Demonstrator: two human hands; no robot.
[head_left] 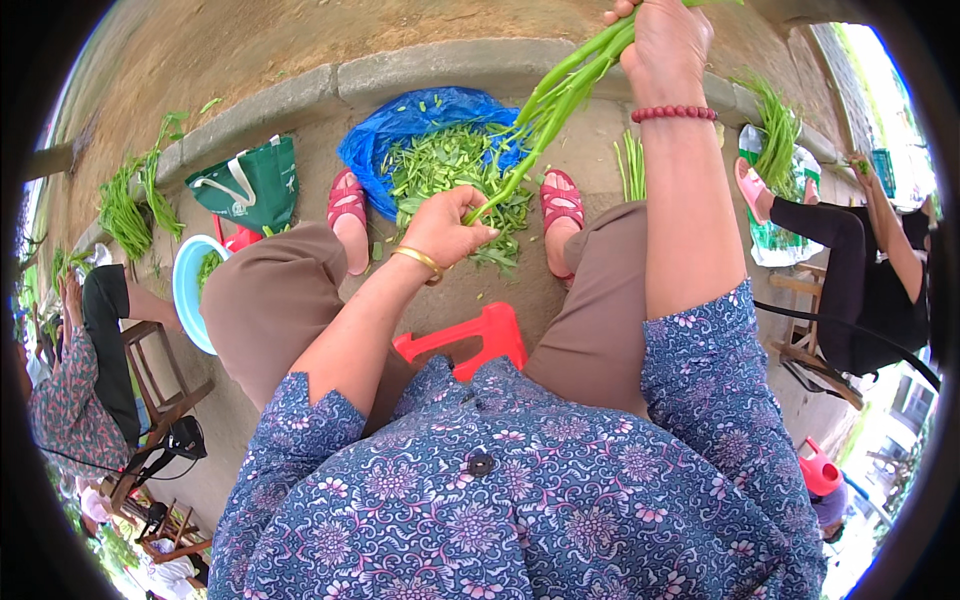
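Note:
My right hand (662, 40) is raised at the top of the view, closed round a bunch of long green vegetable stalks (570, 95) that slants down to the left. My left hand (450, 228) pinches the lower end of the stalks, above a heap of chopped green pieces and leaves (440, 160). The heap lies in and spills out of a blue plastic bag (365, 150) on the pavement between my sandaled feet. More stalks (630, 165) lie beside my right foot.
A light-blue basin (185, 290) and green tote bag (255, 175) are at my left, by piles of greens (125, 215). A red plastic stool (495, 330) is below me. A stone kerb (390, 65) crosses ahead. Seated people (70, 390) work on both sides (870, 280).

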